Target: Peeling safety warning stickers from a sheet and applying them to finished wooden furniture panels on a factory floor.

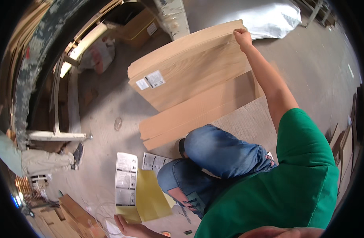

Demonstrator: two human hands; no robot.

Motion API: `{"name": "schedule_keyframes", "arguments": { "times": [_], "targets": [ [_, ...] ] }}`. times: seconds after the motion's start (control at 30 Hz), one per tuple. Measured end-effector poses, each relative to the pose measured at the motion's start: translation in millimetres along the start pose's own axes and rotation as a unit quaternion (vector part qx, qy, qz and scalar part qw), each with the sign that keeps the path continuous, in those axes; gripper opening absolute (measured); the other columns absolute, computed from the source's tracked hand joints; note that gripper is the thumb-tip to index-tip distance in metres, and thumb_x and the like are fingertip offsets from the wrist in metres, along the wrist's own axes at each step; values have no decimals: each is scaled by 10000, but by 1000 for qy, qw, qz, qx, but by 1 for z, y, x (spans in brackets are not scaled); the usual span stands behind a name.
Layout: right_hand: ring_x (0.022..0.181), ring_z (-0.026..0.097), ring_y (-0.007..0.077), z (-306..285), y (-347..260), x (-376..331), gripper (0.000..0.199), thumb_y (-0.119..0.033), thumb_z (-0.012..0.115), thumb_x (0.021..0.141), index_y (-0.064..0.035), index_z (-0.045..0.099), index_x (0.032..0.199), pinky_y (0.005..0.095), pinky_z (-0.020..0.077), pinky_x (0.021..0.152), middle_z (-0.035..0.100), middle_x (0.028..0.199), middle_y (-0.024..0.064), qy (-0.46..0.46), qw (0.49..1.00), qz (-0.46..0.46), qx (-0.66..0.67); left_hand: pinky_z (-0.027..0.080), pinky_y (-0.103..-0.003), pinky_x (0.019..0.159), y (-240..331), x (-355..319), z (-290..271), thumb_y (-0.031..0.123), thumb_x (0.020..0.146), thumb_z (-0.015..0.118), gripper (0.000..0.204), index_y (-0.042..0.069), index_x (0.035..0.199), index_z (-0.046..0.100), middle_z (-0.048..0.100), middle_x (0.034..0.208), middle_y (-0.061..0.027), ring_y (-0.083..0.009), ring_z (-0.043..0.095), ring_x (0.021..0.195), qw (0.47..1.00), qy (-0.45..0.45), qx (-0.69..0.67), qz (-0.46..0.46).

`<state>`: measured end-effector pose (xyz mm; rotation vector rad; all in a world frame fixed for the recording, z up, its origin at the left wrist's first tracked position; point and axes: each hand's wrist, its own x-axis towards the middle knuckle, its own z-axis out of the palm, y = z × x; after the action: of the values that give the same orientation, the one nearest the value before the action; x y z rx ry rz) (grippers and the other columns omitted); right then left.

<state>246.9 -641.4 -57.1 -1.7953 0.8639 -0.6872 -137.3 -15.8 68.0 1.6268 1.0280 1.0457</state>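
Note:
My right hand (pixel 242 38) is closed on the far right top corner of a long brown cardboard box (pixel 193 75), its arm stretched out. The box stands on edge, tilted, with two white printed labels (pixel 150 80) near its left end. A brown cardboard flap (pixel 190 115) lies along the floor at its near side. Low on the left, my left hand (pixel 128 228) grips the bottom edge of a label sheet (pixel 126 180) with yellow backing. Another printed label sheet (pixel 154 162) lies behind it, partly covered by my knee.
A person's trousered leg and dark shoe (pixel 77 154) show at the left. Metal-framed racking (pixel 57 137) rises at the upper left, with a cardboard carton (pixel 140 31) behind. Shiny wrapping (pixel 273 20) lies at the far right. Flat cardboard pieces (pixel 79 216) are stacked at the lower left.

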Motion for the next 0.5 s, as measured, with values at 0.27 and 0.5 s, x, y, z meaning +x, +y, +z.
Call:
{"name": "schedule_keyframes", "arguments": {
  "times": [0.27,0.5],
  "targets": [
    [887,625,199,-37,29,56,384,-352,695,742,-35,675,958,312,487,785,664,949,109,11,993,115,-37,469,-384,826,34,-11,13,52,717,621,306,-103,980,629,608,1047,-220,-294,565,940,998,-8,8,55],
    [941,610,232,-30,52,81,381,-290,707,688,-57,662,985,327,470,830,652,996,108,-36,988,133,71,463,-362,833,45,-13,20,67,720,627,231,-85,889,664,623,1014,-219,-257,576,934,990,-24,67,125]
  ]
}}
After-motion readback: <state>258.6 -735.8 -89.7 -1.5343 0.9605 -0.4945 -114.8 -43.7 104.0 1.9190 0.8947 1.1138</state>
